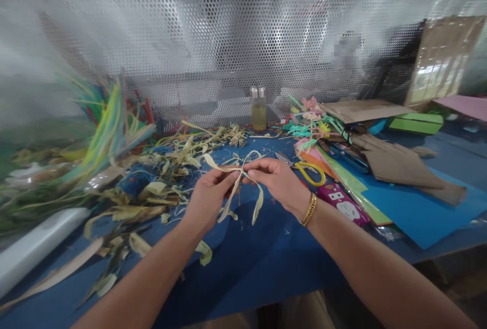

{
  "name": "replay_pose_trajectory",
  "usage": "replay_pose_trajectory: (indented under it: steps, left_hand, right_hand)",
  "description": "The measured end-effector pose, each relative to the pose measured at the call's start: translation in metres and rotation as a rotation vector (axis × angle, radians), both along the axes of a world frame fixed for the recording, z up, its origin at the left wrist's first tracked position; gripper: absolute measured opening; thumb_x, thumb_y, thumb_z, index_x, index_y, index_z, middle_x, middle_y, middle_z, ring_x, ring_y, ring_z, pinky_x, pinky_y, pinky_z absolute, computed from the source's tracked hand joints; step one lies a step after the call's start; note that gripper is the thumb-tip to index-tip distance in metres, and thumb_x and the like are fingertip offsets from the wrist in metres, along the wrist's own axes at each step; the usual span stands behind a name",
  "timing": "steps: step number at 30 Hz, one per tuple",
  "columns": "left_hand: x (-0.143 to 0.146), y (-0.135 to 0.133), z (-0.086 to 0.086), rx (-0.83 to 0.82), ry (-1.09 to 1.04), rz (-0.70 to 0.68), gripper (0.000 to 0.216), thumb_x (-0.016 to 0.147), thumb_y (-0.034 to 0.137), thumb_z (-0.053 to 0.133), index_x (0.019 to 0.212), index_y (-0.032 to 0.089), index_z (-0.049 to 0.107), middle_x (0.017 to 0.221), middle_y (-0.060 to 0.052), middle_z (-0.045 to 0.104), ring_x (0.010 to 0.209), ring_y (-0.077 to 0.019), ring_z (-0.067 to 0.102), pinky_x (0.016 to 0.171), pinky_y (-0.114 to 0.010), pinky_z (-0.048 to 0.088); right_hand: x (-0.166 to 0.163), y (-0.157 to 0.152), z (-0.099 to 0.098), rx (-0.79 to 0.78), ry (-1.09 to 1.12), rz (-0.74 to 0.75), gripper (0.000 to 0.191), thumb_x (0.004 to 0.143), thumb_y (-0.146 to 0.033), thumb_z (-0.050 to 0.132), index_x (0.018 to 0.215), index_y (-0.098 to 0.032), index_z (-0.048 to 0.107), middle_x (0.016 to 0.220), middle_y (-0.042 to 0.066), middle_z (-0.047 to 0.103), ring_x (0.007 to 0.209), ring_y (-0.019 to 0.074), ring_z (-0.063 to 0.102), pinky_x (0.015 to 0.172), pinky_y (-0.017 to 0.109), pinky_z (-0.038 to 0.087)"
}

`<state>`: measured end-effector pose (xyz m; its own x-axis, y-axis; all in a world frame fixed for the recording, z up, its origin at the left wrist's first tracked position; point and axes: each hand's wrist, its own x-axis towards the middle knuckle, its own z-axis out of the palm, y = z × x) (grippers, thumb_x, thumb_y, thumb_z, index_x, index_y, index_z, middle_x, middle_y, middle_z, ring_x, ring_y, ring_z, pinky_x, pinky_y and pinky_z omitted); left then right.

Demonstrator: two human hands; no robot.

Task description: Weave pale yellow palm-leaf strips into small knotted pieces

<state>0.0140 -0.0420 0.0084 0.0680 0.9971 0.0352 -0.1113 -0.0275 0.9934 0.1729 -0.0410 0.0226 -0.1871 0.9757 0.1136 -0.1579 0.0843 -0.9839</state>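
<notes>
My left hand (208, 193) and my right hand (277, 179) meet above the blue table (266, 263), both pinching pale dried leaf strips (238, 187). The strips cross between my fingertips, and loose ends hang down towards the table. A gold bracelet (310, 209) sits on my right wrist. More dried strips and husk pieces (178, 159) lie scattered to the left and behind my hands.
Yellow-handled scissors (310, 173) lie right of my hands, beside a pink box (342, 203). A small bottle of yellow liquid (258, 109) stands at the perforated metal screen (243, 40). Coloured paper sheets (403, 207), brown paper (399, 164) and paper flowers (310, 118) lie right; coloured sticks (106, 126) left.
</notes>
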Motion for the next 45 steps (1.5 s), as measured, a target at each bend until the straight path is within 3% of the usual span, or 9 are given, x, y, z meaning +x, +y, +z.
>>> replay_pose_trajectory:
  steps: [8,12,15,21,27,33,39,42,45]
  left_hand:
    - [0.002,-0.003,0.010,-0.216,-0.182,-0.146,0.019,0.064,0.026,0.081,0.074,0.013,0.071,0.064,-0.001,0.065,0.050,-0.0065,0.053,0.045,-0.016,0.041]
    - [0.001,0.000,0.009,-0.273,-0.406,-0.141,0.013,0.069,0.016,0.075,0.080,0.014,0.069,0.069,0.001,0.064,0.051,-0.0060,0.054,0.047,-0.015,0.045]
    - [0.001,0.002,0.003,-0.293,-0.499,-0.122,0.010,0.072,0.013,0.072,0.081,0.015,0.068,0.074,0.000,0.065,0.057,-0.0068,0.058,0.053,-0.016,0.049]
    - [0.005,-0.002,0.005,-0.332,-0.469,-0.144,0.004,0.073,0.013,0.070,0.076,0.014,0.068,0.071,0.000,0.064,0.056,-0.0068,0.058,0.055,-0.017,0.050]
    - [0.006,-0.005,0.007,-0.250,-0.380,-0.241,0.010,0.071,0.019,0.074,0.074,0.011,0.069,0.068,-0.003,0.066,0.063,-0.0114,0.063,0.064,-0.020,0.052]
    - [0.002,-0.004,0.003,-0.244,-0.305,-0.155,0.019,0.060,0.017,0.083,0.075,0.013,0.072,0.066,-0.003,0.070,0.060,-0.0110,0.064,0.063,-0.020,0.051]
    - [0.003,-0.004,0.004,-0.171,-0.293,-0.098,0.027,0.056,0.016,0.084,0.080,0.015,0.072,0.069,-0.001,0.070,0.061,-0.0101,0.063,0.062,-0.019,0.049]
    - [0.004,-0.002,0.002,-0.166,-0.353,-0.094,0.023,0.057,0.016,0.083,0.077,0.015,0.071,0.071,0.000,0.068,0.063,-0.0087,0.061,0.063,-0.018,0.049]
    - [0.004,-0.001,-0.001,-0.188,-0.367,-0.119,0.020,0.062,0.019,0.081,0.079,0.015,0.070,0.072,0.000,0.067,0.063,-0.0087,0.060,0.062,-0.019,0.048]
  right_hand:
    - [0.001,0.002,-0.001,0.010,0.037,-0.006,0.021,0.082,-0.016,0.056,0.101,-0.018,0.066,0.074,0.002,0.071,0.072,0.0130,0.066,0.077,0.031,0.052]
    - [0.000,0.005,-0.008,0.045,-0.046,-0.110,0.015,0.078,-0.021,0.063,0.092,-0.018,0.067,0.079,0.001,0.068,0.070,0.0106,0.060,0.068,0.025,0.047]
    - [-0.002,0.003,-0.011,0.037,-0.078,-0.028,0.018,0.075,-0.033,0.067,0.083,-0.017,0.069,0.072,0.000,0.064,0.064,0.0097,0.053,0.062,0.024,0.042]
    - [-0.008,-0.002,-0.013,0.049,-0.059,0.145,0.022,0.071,-0.038,0.070,0.069,-0.016,0.067,0.067,-0.001,0.061,0.064,0.0108,0.051,0.063,0.024,0.041]
    - [-0.009,-0.005,-0.014,0.148,-0.240,-0.006,0.015,0.068,-0.028,0.070,0.067,-0.015,0.063,0.063,-0.002,0.059,0.060,0.0094,0.049,0.059,0.022,0.040]
    - [-0.010,-0.003,-0.020,0.115,-0.226,-0.031,0.008,0.068,-0.021,0.065,0.074,-0.016,0.066,0.068,0.000,0.065,0.062,0.0111,0.056,0.061,0.023,0.044]
    - [-0.008,-0.004,-0.016,0.185,-0.303,-0.033,0.006,0.069,-0.022,0.065,0.070,-0.016,0.064,0.065,-0.001,0.062,0.060,0.0100,0.051,0.057,0.022,0.041]
    - [-0.009,-0.006,-0.008,0.185,-0.165,0.029,0.010,0.071,-0.024,0.066,0.078,-0.017,0.066,0.076,0.000,0.065,0.069,0.0119,0.056,0.067,0.025,0.045]
    - [-0.011,-0.007,-0.004,0.061,0.017,0.146,0.013,0.071,-0.028,0.069,0.079,-0.018,0.067,0.077,0.000,0.065,0.072,0.0115,0.057,0.074,0.026,0.046]
